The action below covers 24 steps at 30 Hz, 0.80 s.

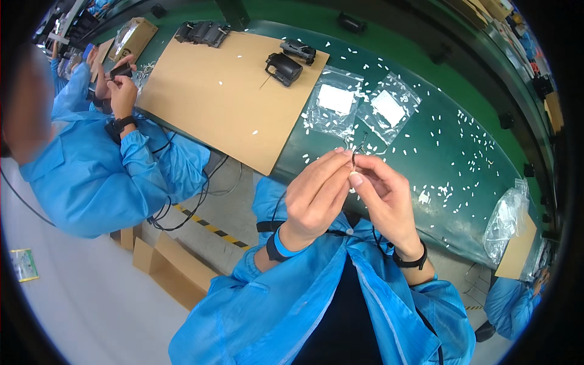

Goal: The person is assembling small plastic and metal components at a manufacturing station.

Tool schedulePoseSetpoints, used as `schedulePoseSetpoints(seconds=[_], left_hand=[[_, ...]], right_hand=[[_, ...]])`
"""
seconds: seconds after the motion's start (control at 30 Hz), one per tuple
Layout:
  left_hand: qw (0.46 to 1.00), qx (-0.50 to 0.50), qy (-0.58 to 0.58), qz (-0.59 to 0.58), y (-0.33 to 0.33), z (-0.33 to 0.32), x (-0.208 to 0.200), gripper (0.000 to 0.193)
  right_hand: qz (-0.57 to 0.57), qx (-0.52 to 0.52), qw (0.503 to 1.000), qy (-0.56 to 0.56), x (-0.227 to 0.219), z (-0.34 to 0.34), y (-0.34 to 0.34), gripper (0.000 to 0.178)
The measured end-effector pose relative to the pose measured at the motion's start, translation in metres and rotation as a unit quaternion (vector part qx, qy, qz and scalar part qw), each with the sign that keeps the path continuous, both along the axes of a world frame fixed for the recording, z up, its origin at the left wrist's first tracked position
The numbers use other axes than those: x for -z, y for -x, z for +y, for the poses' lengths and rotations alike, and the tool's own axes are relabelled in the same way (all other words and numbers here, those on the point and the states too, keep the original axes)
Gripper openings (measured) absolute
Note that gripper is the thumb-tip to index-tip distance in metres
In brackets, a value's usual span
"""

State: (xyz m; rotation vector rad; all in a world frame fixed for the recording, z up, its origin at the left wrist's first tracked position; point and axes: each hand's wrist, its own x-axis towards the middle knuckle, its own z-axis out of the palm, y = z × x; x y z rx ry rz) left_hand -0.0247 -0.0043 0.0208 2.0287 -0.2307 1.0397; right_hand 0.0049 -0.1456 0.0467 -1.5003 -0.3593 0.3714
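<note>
My left hand (315, 196) and my right hand (388, 198) meet over the table's near edge, fingertips closed together. Between them they pinch a thin dark wire (364, 141), whose loose ends stick out past the fingers. Part of the wire is hidden by my fingertips, where a small pale bit also shows. Just beyond lie two clear plastic bags (331, 100) with white labels. Farther off, on a brown cardboard sheet (219, 100), sit a black plastic housing (283, 69) with a thin wire and another black part (298, 51).
Small white pieces (424, 198) are scattered over the green table (438, 164). Several black housings (202, 34) stand at the sheet's far left. A co-worker in blue (109, 176) sits at left, holding a black part (120, 71). An open carton (173, 267) lies on the floor.
</note>
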Motion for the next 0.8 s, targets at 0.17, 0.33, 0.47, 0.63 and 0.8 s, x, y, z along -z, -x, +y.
schedulePoseSetpoints(seconds=[0.17,0.33,0.47,0.63,0.8], left_hand=[[0.999,0.006,-0.020,-0.025,0.000,0.003,-0.002,0.023],[0.999,0.014,-0.025,-0.020,0.002,0.005,-0.003,0.026],[0.998,-0.045,-0.038,-0.015,0.008,0.002,-0.001,0.029],[0.995,-0.095,-0.016,0.009,0.009,0.000,0.002,0.030],[0.998,-0.065,-0.008,0.017,0.004,0.002,-0.001,0.031]], right_hand=[[0.076,0.001,0.994,-0.079,-0.001,0.000,-0.004,0.023],[0.057,0.000,0.995,-0.082,0.002,-0.001,-0.006,0.020],[0.039,0.029,0.997,-0.065,0.001,0.003,-0.005,0.017],[0.036,0.049,0.995,-0.079,-0.001,0.005,-0.003,0.013],[-0.044,0.079,0.996,-0.018,0.003,0.007,0.000,0.011]])
